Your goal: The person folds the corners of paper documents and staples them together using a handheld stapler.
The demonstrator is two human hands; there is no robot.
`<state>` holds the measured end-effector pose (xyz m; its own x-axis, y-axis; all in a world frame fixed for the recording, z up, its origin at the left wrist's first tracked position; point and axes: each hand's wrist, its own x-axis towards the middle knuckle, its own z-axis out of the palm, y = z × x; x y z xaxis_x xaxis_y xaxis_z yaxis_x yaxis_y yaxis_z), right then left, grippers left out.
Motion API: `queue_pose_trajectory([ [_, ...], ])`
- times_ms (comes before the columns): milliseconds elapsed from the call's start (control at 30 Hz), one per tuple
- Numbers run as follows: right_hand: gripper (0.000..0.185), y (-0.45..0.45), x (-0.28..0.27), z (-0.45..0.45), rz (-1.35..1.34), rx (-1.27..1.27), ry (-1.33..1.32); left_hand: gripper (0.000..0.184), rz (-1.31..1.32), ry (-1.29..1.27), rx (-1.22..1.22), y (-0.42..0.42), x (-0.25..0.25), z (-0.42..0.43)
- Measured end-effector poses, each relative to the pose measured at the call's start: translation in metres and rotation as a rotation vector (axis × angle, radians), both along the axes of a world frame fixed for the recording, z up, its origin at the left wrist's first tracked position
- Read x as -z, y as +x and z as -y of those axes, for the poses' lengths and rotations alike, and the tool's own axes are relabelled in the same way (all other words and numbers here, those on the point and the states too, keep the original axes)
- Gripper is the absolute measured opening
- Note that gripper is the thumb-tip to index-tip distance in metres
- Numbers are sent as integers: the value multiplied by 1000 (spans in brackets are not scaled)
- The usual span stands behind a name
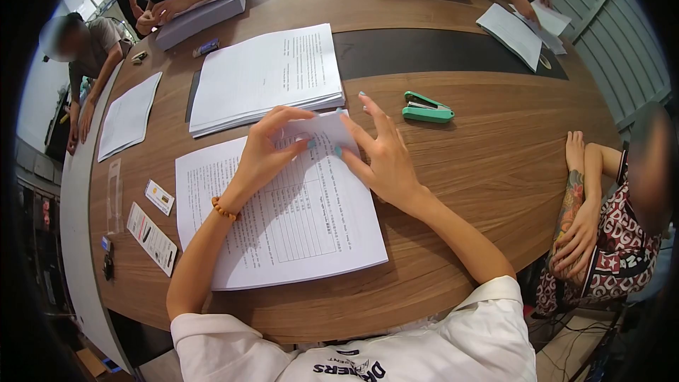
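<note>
While 2 hands [385, 159] touch paper [297, 233], its right edge clears the stapler [427, 108].

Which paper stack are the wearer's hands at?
The near stack, with a grid printed on its top sheet; the stack just beyond it shows text but no grid.

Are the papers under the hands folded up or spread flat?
Spread flat. The papers lie unfolded on the table, with rows of print and a grid showing.
</note>
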<state>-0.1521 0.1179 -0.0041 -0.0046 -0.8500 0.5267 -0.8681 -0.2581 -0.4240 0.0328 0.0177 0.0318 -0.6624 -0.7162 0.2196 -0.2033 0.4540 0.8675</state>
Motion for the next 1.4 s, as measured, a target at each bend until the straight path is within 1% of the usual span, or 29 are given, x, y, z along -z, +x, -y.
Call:
queue_pose_trajectory([
  [33,50,1,1,1,1,2,-2,25,1,-2,2,0,1,-1],
  [100,54,2,3,1,154,33,0,26,-32,-15,-47,-1,3,-1],
  [233,53,0,0,0,76,31,29,23,29,-68,34,2,7,4],
  [300,49,-1,0,-1,31,5,39,20,3,-196,38,2,9,4],
  [333,49,-1,-1,-1,31,6,39,20,3,-197,39,1,8,3],
  [400,45,0,-2,-2,10,2,41,18,-17,-54,43,1,5,2],
  [533,43,-1,-4,-2,1,-26,10,20,15,-42,51,1,6,3],
  [633,42,2,-2,-3,-16,-13,0,20,-45,-117,22,1,8,2],
  [700,46,2,-2,-3,-13,-12,-16,20,11,-107,19,3,8,4],
  [733,46,2,-3,-3,-12,-10,-16,20,12,-107,21,3,7,4],
  [900,59,3,-2,-1,81,50,-5,21,-33,-133,37,2,9,5],
  [1000,60,3,-1,-1,46,45,5,20,-23,-126,31,2,6,3],
  [1233,58,3,-1,-1,32,40,19,20,-10,-117,33,3,6,4],
  [1333,56,3,0,-1,38,41,22,23,-8,-113,45,2,4,2],
  [1400,54,2,1,-1,32,32,18,27,-39,-36,-27,-2,-3,-4],
])
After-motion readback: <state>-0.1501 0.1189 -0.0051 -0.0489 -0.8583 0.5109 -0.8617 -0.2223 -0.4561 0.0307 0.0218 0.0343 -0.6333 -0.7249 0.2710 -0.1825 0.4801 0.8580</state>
